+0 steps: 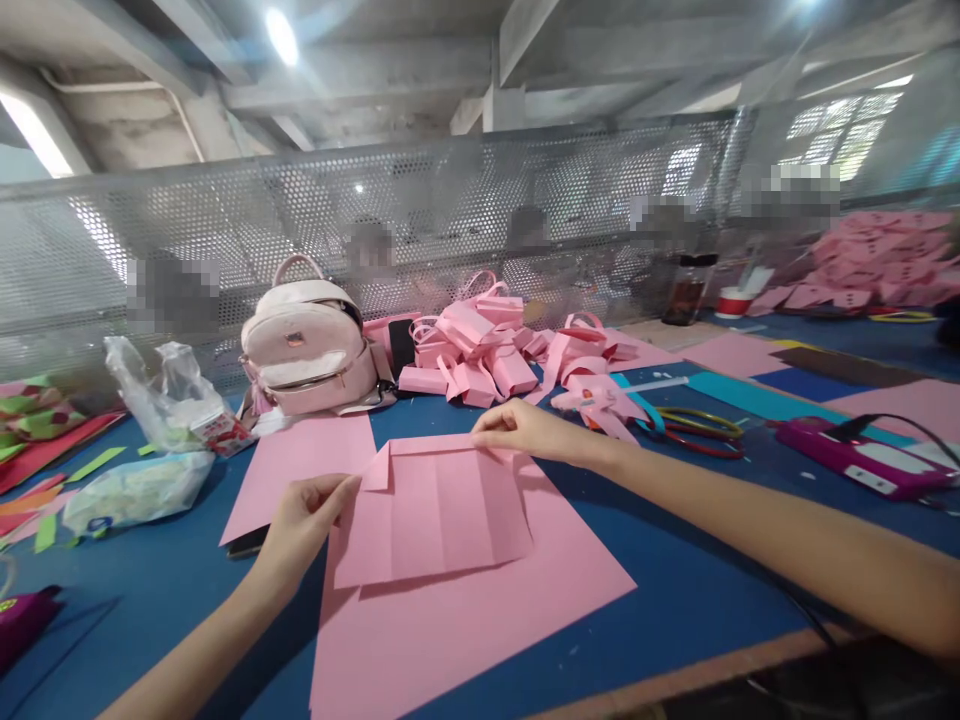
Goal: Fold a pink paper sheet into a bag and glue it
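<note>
A creased sheet of pink paper (pixel 442 520) is held up between my two hands, with a narrow strip folded along its top edge and a small flap turned down at its upper left. My left hand (pixel 311 510) pinches its left edge. At the top edge, toward the right, the fingertips of my right hand (pixel 514 430) are closed on the paper. Under it a larger flat pink sheet (pixel 480 640) lies on the blue table (pixel 637 660). Another pink sheet (pixel 300 460) rests behind my left hand, over a dark object that is mostly hidden.
A pale backpack (pixel 304 345) stands behind, beside a heap of folded pink paper pieces (pixel 480 345). Plastic bags (pixel 142 490) lie at left. Scissors (pixel 697 425), a purple device (pixel 870 455) and coloured sheets are at right. A perforated metal screen (pixel 450 200) borders the back.
</note>
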The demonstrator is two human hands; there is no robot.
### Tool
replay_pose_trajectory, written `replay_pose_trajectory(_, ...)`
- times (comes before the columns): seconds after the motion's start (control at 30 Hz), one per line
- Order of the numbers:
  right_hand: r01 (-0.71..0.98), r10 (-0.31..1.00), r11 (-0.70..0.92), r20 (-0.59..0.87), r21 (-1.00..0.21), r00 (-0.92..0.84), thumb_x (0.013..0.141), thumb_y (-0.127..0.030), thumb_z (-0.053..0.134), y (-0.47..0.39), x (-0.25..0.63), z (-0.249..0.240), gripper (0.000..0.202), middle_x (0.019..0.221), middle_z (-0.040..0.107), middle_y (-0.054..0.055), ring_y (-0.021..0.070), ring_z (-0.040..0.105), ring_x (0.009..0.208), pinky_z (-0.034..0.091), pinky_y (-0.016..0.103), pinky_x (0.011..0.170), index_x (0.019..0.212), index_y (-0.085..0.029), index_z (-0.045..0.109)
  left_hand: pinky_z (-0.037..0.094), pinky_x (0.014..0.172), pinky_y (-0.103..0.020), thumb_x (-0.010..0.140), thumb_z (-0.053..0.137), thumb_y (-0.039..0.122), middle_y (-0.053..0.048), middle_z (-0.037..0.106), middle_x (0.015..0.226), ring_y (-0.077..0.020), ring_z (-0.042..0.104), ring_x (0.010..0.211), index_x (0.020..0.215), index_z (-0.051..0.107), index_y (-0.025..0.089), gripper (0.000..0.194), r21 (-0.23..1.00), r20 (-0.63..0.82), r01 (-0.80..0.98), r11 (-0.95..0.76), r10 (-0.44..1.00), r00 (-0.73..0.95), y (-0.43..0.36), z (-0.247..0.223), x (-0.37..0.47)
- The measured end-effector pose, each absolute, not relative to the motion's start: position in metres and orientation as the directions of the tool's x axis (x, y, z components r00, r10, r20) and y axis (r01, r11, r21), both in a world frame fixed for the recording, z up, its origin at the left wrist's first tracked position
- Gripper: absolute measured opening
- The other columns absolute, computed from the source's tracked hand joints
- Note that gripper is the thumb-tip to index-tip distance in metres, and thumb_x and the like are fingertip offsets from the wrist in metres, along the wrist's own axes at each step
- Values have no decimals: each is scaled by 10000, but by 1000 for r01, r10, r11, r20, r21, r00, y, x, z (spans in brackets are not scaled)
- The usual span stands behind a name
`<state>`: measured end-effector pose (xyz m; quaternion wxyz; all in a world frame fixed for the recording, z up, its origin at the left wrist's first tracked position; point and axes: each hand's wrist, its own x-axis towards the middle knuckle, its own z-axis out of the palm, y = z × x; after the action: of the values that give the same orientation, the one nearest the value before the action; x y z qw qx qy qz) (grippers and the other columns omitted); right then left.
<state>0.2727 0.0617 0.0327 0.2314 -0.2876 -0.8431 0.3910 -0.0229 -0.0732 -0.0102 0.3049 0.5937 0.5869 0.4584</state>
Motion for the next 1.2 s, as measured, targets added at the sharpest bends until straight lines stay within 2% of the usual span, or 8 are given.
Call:
replay_pose_trajectory(0.1,309,673,523,162,-794,-722,799,-515,663,62,276,26,399,831,723,51,174,617,711,446,276,654,948,-154,742,371,526,-221,848,570,661,28,429,575,-123,424,556,654,555,172,526,895,165,430,-116,983,-78,-65,-10,-24)
replay_pose_trajectory(0.17,327,686,523,161,-787,-709,815,-445,642,63,278,21,345,852,740,60,185,637,723,450,280,660,970,-154,746,394,516,-221,839,597,626,13,532,628,-136,488,563,933,668,155,485,886,155,448,-119,987,-43,-58,-11,-22)
replay_pose_trajectory(0.3,367,713,524,160,-768,-683,833,-396,618,70,277,11,294,827,744,65,200,652,726,435,274,632,907,-147,756,474,580,-255,800,693,500,-74,691,990,-151,592,649,1369,540,194,664,836,186,522,-170,982,23,-38,-16,-8)
replay_pose_trajectory(0.4,390,714,538,159,-748,-682,830,-359,622,75,274,5,260,822,748,61,198,646,720,426,269,622,881,-150,769,519,720,-291,789,749,433,-99,677,1186,-178,643,795,1314,606,229,581,762,244,599,-245,966,84,-20,-12,7)
replay_pose_trajectory(0.57,404,672,586,143,-702,-727,814,-232,606,71,273,2,208,784,753,18,158,596,650,392,249,579,880,-184,797,538,752,-266,953,582,326,-58,735,1036,-182,685,856,1033,741,227,204,618,308,651,-442,897,316,3,-2,31)
replay_pose_trajectory(0.73,441,672,645,189,-624,-716,814,-172,630,59,276,-3,158,781,745,-1,136,554,633,371,245,581,857,-188,781,517,735,-312,946,512,104,-61,733,1038,-204,667,862,989,746,222,266,329,388,674,-661,746,542,-6,-16,51)
replay_pose_trajectory(0.93,387,556,782,269,-488,-786,892,-182,639,54,286,-18,132,826,722,16,154,605,752,380,269,672,853,-190,765,506,630,-374,979,459,75,-98,723,946,-247,611,760,1030,704,131,257,66,450,674,-736,625,638,-18,-31,59)
replay_pose_trajectory(1.2,205,183,979,415,8,-891,1035,-195,478,55,298,-25,231,931,706,39,182,563,837,387,317,695,1076,-166,703,550,674,-376,944,542,41,-85,707,1020,-227,619,801,1107,648,120,209,-23,450,677,-736,597,664,-16,-38,57)
